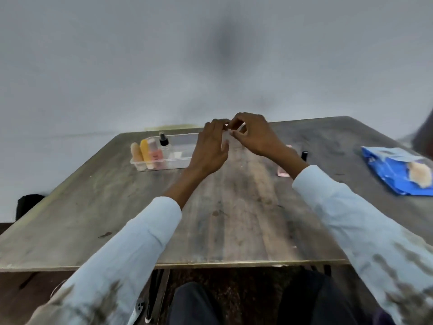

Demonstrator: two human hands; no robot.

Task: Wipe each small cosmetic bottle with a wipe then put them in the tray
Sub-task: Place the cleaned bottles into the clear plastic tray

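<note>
My left hand (210, 146) and my right hand (254, 134) meet above the far middle of the table, just right of the clear tray (140, 165). Between their fingertips is a small clear bottle (229, 137), blurred and mostly hidden. The left fingers and thumb hold it, and the right fingers are curled and pinch its top. No wipe is visible in either hand. The tray holds several bottles: a tan one (135, 152), an orange one (145, 152), a pink one (155, 152) and a clear spray bottle with a black cap (164, 143).
A pink bottle (283, 172) lies behind my right wrist, beside a black-capped bottle (304, 156). A blue wipe packet (393, 171), torn open, lies at the right. The worn wooden table (234, 219) ends near my knees. A dark shape shows at the right edge.
</note>
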